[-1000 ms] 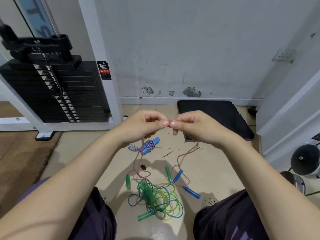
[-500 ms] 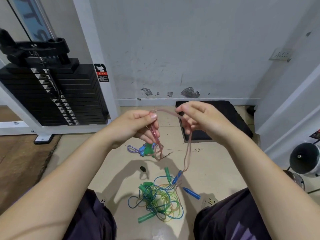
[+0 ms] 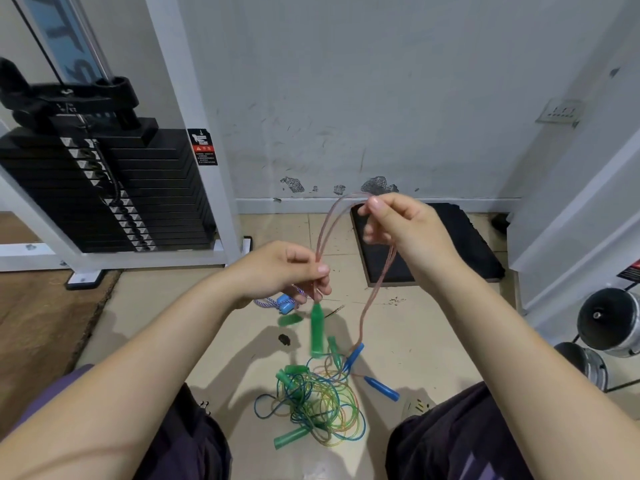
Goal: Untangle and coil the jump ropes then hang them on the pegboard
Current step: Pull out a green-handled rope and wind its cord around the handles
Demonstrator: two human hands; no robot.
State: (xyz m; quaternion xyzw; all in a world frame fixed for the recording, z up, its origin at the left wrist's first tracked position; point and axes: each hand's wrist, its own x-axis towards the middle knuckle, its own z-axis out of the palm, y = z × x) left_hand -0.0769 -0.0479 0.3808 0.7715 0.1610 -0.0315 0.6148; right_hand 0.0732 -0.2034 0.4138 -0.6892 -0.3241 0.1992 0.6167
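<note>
The person's left hand (image 3: 284,271) is curled tight, thumb and forefinger pinching the pink jump rope (image 3: 327,230) just above a green handle (image 3: 317,332) that hangs straight down from that grip, blurred. From the pinch two pink strands arch up and across to the right hand (image 3: 398,223), held higher and nearer the wall. Its grip is also closed: thumb and forefinger nip the top of the loop, the other fingers folded under. From there the strands fall past the wrist toward a blue handle (image 3: 355,356) on the floor (image 3: 408,334).

Below the hands, between the person's knees, lies a tangled pile of ropes (image 3: 320,403), green, blue and yellowish cords wound together with green handles sticking out. Another blue handle (image 3: 381,388) lies just to its right. Behind the left hand, partly hidden, sits a striped braided rope with light blue handles (image 3: 282,303).

A black weight stack (image 3: 114,188) stands at the left, a black mat (image 3: 460,244) against the wall behind the right hand.
</note>
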